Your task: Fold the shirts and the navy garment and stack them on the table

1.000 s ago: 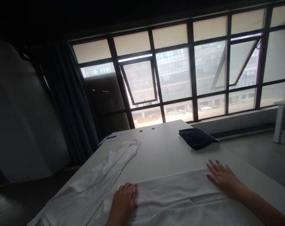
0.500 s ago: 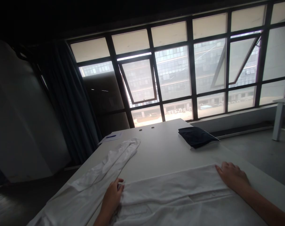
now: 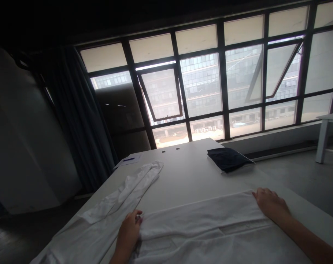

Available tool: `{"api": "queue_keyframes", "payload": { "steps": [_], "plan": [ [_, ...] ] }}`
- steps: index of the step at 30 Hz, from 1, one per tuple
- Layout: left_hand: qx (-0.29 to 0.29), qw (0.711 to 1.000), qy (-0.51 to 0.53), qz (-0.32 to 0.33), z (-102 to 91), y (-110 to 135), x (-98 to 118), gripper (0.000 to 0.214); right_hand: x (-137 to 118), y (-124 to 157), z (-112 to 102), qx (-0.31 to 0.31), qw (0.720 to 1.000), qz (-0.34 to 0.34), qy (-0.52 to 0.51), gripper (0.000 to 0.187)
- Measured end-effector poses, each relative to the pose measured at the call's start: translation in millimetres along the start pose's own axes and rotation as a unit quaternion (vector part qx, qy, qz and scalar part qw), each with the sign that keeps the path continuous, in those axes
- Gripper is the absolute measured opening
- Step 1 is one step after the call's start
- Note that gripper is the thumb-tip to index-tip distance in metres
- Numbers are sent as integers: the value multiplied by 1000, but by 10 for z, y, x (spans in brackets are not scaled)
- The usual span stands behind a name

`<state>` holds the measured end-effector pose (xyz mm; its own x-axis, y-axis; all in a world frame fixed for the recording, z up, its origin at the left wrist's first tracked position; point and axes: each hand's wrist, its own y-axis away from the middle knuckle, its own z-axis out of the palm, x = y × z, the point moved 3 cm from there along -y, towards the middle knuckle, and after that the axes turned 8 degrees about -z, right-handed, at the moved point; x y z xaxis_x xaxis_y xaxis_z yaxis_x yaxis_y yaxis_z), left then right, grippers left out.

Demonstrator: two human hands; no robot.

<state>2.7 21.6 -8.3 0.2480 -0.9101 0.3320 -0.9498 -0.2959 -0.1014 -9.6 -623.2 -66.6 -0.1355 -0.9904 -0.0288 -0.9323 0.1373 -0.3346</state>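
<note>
A folded white garment lies across the near part of the white table. My left hand is at its left edge, with the fingers bunched around the cloth. My right hand is at the far edge, with the fingers curled over the fold. To the left of my left hand, a long white fabric strip, possibly a sleeve, stretches toward the far end of the table. Its near end runs out of view at the bottom.
A folded dark navy cloth lies on a white sheet at the far right of the table. Paper with a blue pen lies at the far left corner. A dark curtain hangs left; a small white table stands right.
Since the earliest frame, my left hand has moved left to the garment's edge and closed on the cloth. My right hand has moved right and curled over the far fold, and the view has tilted slightly.
</note>
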Motion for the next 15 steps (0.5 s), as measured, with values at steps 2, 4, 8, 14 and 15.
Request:
{"api": "queue_keyframes", "payload": {
  "steps": [2, 4, 8, 14, 15],
  "plan": [
    [5, 1000, -26, -5, 8, 2, -14, 34, 4, -6, 5, -6, 1000, 4, 29, 44],
    [10, 998, -57, -23, -8, -11, -67, 35, 12, -15, 14, -10, 999, 3, 44, 45],
    [-1, 993, -98, -59, -89, -88, -234, 43, 57, -33, 53, -24, 999, -5, 39, 45],
    [4, 991, -123, -49, -159, -134, -341, 38, 120, -54, 102, -45, 998, -13, 39, 41],
    [7, 991, -127, -44, -154, -124, -339, 38, 126, -57, 107, -48, 998, -12, 36, 42]
  ]
}}
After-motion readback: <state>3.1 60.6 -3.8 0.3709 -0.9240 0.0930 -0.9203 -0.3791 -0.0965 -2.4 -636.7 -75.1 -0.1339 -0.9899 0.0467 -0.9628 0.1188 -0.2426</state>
